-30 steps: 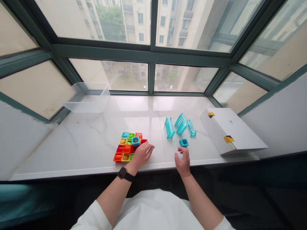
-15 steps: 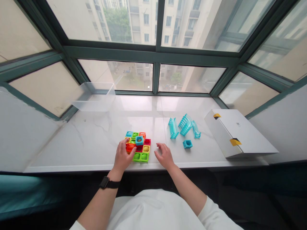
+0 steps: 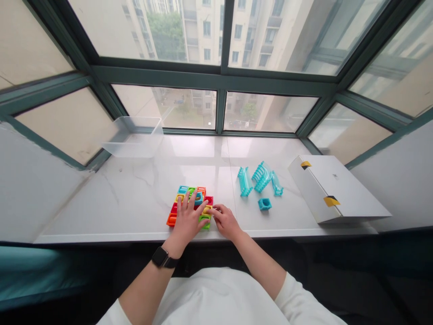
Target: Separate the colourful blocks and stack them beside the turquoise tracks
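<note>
As my left hand [image 3: 187, 221] lies spread wide across the grid of square plastic blocks [image 3: 189, 208], my right hand [image 3: 225, 221] sits narrower, its fingertips [image 3: 214, 210] against the grid's right side; I can't tell whether they're pinching a block. The grid sits near the worktop's [image 3: 101, 203] front edge, around the middle, with a blue hollow cube [image 3: 199, 197] on top. These blocks should feel light, stiff and a little slick, so I'd take them by their outer walls. Right of them lie teal ribbed track pieces [image 3: 262, 176]. A clear plastic tub [image 3: 133, 142] stands toward the back left, and a white cardboard box [image 3: 338, 189] leans at the right end.
</note>
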{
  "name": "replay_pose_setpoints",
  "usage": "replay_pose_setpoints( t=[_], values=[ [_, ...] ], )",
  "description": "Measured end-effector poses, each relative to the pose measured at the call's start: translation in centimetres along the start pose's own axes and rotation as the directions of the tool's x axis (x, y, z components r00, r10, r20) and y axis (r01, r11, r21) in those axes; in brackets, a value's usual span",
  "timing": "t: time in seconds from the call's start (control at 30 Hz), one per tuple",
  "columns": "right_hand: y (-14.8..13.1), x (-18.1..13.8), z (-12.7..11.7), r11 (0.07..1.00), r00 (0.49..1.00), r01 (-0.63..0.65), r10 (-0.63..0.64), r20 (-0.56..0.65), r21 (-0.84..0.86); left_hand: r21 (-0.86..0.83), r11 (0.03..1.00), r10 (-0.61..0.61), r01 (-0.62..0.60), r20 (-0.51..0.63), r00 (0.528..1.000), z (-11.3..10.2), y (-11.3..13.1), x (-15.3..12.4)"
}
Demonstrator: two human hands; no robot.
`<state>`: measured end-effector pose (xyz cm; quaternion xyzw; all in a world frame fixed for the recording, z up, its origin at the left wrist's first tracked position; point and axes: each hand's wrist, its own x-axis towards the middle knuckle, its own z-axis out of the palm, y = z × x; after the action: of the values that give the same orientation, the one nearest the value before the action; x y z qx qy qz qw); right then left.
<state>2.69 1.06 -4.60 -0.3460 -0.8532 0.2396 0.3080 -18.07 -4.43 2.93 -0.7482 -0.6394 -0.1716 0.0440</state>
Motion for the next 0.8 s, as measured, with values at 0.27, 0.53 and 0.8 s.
replay_pose_setpoints(
  t=[0.27, 0.53, 0.8],
  values=[
    [0.0, 0.1, 0.1, 0.999, 1.0, -0.024, 0.024, -0.012, 0.033, -0.018, 1.0, 0.006, -0.003, 0.162, 0.987, 0.9, -1.0, 1.9],
    [-0.2, -0.2, -0.4, 0.985, 0.996, -0.076, 0.082, -0.032, 0.153, -0.108, 0.994, 0.002, 0.008, 0.094, 0.996, 2.1, -2.0, 1.5],
    [1.7, -0.5, 0.1, 0.841, 0.891, -0.26, 0.398, -0.217, 0.474, -0.075, 0.997, -0.019, 0.027, 0.095, 0.995, 1.6, -3.2, 1.6]
  ],
)
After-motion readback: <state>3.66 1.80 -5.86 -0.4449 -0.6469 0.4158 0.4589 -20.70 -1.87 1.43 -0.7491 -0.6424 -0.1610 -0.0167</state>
